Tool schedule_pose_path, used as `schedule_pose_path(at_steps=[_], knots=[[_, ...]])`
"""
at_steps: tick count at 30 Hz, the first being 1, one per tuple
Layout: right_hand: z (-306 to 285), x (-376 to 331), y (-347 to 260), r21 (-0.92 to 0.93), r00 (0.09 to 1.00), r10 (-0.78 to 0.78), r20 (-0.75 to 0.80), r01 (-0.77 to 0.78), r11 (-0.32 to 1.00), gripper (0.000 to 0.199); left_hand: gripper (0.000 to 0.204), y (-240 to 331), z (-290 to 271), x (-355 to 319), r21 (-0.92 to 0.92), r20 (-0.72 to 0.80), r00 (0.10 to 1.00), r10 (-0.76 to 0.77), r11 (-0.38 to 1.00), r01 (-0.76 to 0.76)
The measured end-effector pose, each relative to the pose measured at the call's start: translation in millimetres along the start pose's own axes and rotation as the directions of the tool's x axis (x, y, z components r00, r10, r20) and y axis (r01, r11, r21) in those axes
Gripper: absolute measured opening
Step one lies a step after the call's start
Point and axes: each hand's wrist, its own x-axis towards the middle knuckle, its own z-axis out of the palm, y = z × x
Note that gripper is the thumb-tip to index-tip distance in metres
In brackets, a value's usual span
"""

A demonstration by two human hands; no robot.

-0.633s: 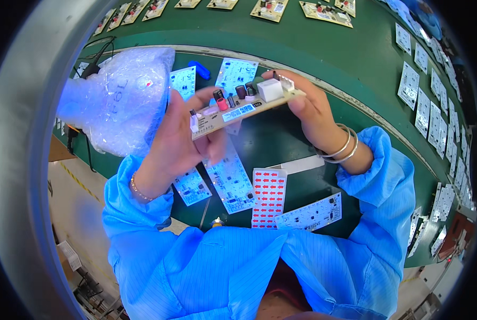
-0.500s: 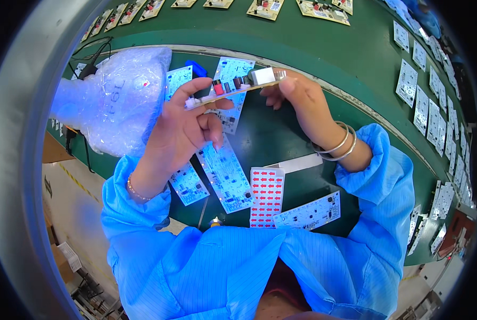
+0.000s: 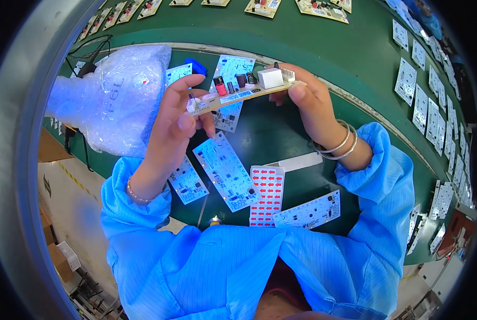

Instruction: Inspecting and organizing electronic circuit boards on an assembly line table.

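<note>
While its long axis runs left to right, the circuit board (image 3: 244,92) is pinched endwise by left hand (image 3: 177,120) and right hand (image 3: 310,104).

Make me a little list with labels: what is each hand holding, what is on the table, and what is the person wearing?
Left hand: grips the left end of a long circuit board.
Right hand: grips the board's right end, next to a white block.
Board: held above the green table, tilted, parts facing up.
Under the hands: flat white boards and a sheet of red arrow stickers.
Left side: a bubble-wrap bag.
Clothes: blue sleeves, bangles on the right wrist.
</note>
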Motion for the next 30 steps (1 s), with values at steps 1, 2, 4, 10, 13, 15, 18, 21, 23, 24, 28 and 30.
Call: schedule_pose_path(at_steps=[1,2,4,10,13,15,18,21,23,24,28,30], knots=[[0,0,1,0.0,1.0,0.0,0.0,0.0,1.0,0.06,0.079,0,1,0,0.063,-0.037,0.998,0.054,0.997,-0.051],[-1,1,1,0.013,1.0,-0.015,0.02,0.014,1.0,0.061,0.079,0,1,-1,0.063,-0.037,0.998,0.054,0.997,-0.051],[-2,1,1,0.026,0.999,-0.03,0.039,0.029,0.999,0.063,0.081,2,2,-2,0.075,-0.051,0.996,0.078,0.994,-0.074],[-4,-1,2,0.076,0.989,-0.14,0.056,0.136,0.988,0.044,0.078,0,0,-4,0.134,-0.027,0.991,0.131,0.983,-0.127],[-2,-2,-3,-0.067,0.995,-0.099,0.013,0.1,0.993,0.069,0.075,-5,0,-4,0.239,0.008,0.965,0.261,0.937,-0.255],[-1,-1,-4,-0.135,0.984,-0.179,0.013,0.179,0.975,0.073,0.073,-6,-4,-7,0.318,0.037,0.955,0.294,0.903,-0.29],[-3,-2,-1,-0.101,0.973,-0.223,0.056,0.227,0.969,0.075,0.071,-5,-4,-8,0.402,0.077,0.943,0.323,0.855,-0.326],[-6,-3,2,-0.137,0.965,-0.235,0.115,0.25,0.959,0.076,0.072,-5,-4,-9,0.424,0.049,0.953,0.298,0.858,-0.29],[-5,-4,2,-0.147,0.963,-0.243,0.114,0.258,0.955,0.075,0.072,-3,-2,-8,0.359,0.04,0.965,0.26,0.897,-0.257],[-5,-5,1,-0.155,0.962,-0.249,0.114,0.264,0.952,0.074,0.072,-3,0,-7,0.36,0.041,0.964,0.262,0.896,-0.259],[-7,-8,0,-0.159,0.953,-0.264,0.15,0.287,0.945,0.069,0.085,-6,9,-7,0.376,-0.1,0.951,0.293,0.896,-0.236],[-7,-9,-1,-0.148,0.947,-0.279,0.158,0.302,0.942,0.066,0.085,-6,10,-7,0.369,-0.098,0.947,0.305,0.895,-0.25]])
